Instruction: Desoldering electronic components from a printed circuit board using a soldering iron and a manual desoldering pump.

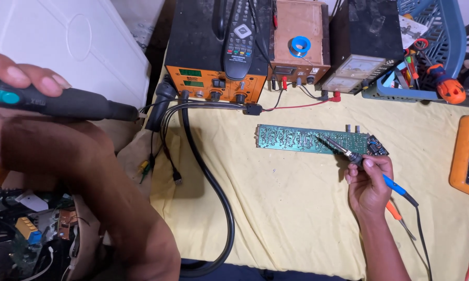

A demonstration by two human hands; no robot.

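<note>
hands apart, left (21, 83) raised gripping black tool (73, 104), right (368, 182) holding soldering iron (343, 150) on circuit board (297, 139)

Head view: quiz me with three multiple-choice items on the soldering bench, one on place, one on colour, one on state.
1. Where does the remote control lie?
A on the orange rework station
B on the yellow cloth
C in the blue basket

2. What colour is the soldering iron's handle?
A red
B blue
C green

3. The soldering iron tip is:
A lifted far away
B over the green circuit board
C in a stand

Key: A, it rests atop the station; B, blue shows behind the right hand; B, tip overlaps the board.
</note>
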